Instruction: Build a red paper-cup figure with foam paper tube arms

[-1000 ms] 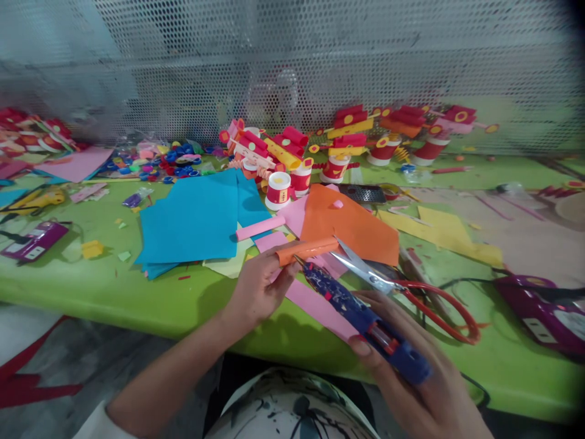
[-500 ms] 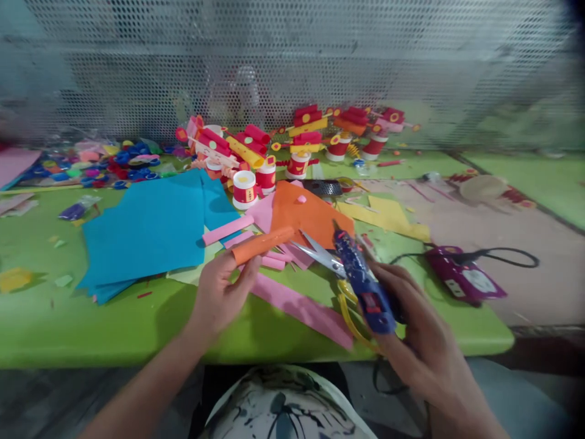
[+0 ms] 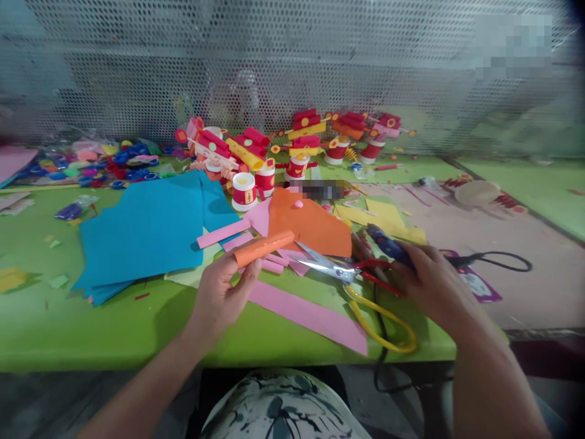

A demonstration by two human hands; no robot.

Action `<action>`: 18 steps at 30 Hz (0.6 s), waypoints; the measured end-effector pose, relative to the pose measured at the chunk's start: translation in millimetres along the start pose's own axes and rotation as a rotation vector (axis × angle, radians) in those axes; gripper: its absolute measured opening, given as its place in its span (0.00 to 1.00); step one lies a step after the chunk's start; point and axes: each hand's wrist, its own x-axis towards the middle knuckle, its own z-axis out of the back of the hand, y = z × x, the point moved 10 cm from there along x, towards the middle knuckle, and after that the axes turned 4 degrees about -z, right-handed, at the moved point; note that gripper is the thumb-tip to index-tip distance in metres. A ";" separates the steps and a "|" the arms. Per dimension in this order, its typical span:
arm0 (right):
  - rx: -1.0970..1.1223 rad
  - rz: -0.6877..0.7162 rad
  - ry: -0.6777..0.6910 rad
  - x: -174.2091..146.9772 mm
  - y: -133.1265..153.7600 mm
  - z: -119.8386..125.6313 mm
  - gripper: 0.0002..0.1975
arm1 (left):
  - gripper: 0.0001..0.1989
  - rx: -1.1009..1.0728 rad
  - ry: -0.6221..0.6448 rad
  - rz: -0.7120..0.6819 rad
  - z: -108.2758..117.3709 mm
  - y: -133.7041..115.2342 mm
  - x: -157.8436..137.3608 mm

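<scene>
My left hand (image 3: 225, 291) is closed on a rolled tube of orange paper (image 3: 265, 247), with a shiny line of glue along its top. My right hand (image 3: 434, 283) grips a blue glue gun (image 3: 386, 242), low at the right side of the table; its fingers are partly hidden. Between the hands lie scissors (image 3: 336, 269) with one yellow and one red handle, blades partly apart, pointing at the orange tube. Beneath the tube are a sheet of orange paper (image 3: 311, 228) and a pink roll (image 3: 223, 233). A long pink strip (image 3: 315, 317) lies nearer to me.
Blue sheets (image 3: 141, 231) are stacked at the left. Behind stand several red-and-white paper cups (image 3: 244, 192) with coloured paper rolls on top. Bottle caps and scraps (image 3: 114, 164) pile up at back left. A purple power strip (image 3: 479, 285) and black cord (image 3: 503, 259) lie at right.
My right hand has moved the glue gun right and away from me, down beside the scissors, uncovering their red handle. My left hand keeps hold of the orange tube almost in place.
</scene>
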 end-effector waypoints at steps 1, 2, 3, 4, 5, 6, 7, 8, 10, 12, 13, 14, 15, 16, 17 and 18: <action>-0.006 -0.012 0.000 2.7 -3.0 -0.8 0.28 | 0.14 0.006 0.004 -0.003 -0.2 -1.4 0.6; -0.010 -0.025 -0.002 5.0 -6.5 -1.0 0.28 | 0.13 0.010 0.012 -0.008 -0.7 -3.1 1.2; -0.015 -0.038 -0.007 6.9 -10.5 -0.9 0.29 | 0.13 0.012 0.018 -0.013 -1.2 -4.8 1.6; -0.020 -0.050 -0.011 8.6 -14.9 -0.5 0.29 | 0.12 0.011 0.021 -0.018 -1.3 -6.3 1.8; -0.025 -0.059 -0.016 10.1 -19.2 -0.2 0.30 | 0.12 0.005 0.016 -0.022 -0.8 -7.1 1.7; -0.029 -0.062 -0.017 11.5 -22.8 -0.1 0.30 | 0.12 -0.005 0.008 -0.019 0.0 -6.7 1.1; -0.031 -0.057 -0.015 12.7 -25.3 -0.5 0.29 | 0.12 -0.020 -0.005 -0.009 1.4 -5.0 0.2; -0.031 -0.046 -0.009 13.6 -26.7 -1.6 0.29 | 0.13 -0.039 -0.025 0.007 3.3 -2.2 -1.1; -0.029 -0.012 0.015 14.8 -27.0 -5.6 0.28 | 0.13 -0.086 -0.097 0.049 10.6 4.7 -4.0; -0.032 0.018 0.042 15.5 -27.2 -11.5 0.28 | 0.14 -0.140 -0.202 0.081 21.4 9.8 -6.4; -0.034 0.033 0.054 15.8 -27.9 -15.2 0.28 | 0.14 -0.170 -0.249 0.092 26.3 11.1 -6.9; -0.038 0.048 0.066 16.4 -29.4 -19.2 0.28 | 0.14 -0.200 -0.283 0.104 29.9 12.2 -6.8; -0.042 0.060 0.075 17.0 -31.7 -23.1 0.28 | 0.15 -0.232 -0.299 0.119 31.6 13.0 -6.0; -0.045 0.073 0.084 17.7 -34.3 -26.9 0.28 | 0.15 -0.258 -0.300 0.134 32.0 13.6 -4.7; -0.047 0.086 0.095 18.2 -36.8 -29.9 0.27 | 0.16 -0.279 -0.296 0.148 31.8 14.2 -3.4; -0.047 0.102 0.110 18.3 -38.0 -31.8 0.26 | 0.16 -0.291 -0.292 0.160 31.6 14.6 -2.2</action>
